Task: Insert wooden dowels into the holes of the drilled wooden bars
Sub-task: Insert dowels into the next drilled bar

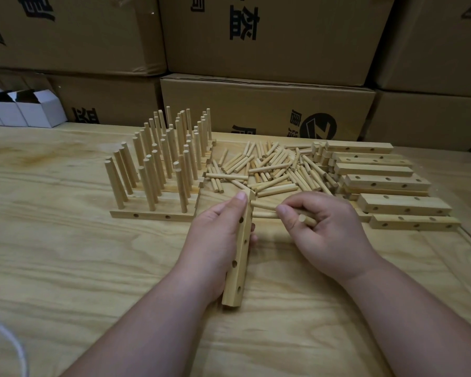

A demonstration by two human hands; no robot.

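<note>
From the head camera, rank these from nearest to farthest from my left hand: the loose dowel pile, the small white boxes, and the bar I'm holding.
1. Held bar, gripped in the left hand.
2. Loose dowel pile, ahead, slightly right.
3. Small white boxes, far back left.

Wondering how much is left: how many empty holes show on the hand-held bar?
4, staggered down the bar in the left hand, from mid-length to its near end; others may hide by the dowels.

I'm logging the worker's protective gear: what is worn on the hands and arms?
Nothing: the left hand and right hand are bare, with no gloves, rings, watch or bands visible. Both forearms are uncovered to the frame's edge; no sleeves show. Fingernails are short and unpainted.
</note>
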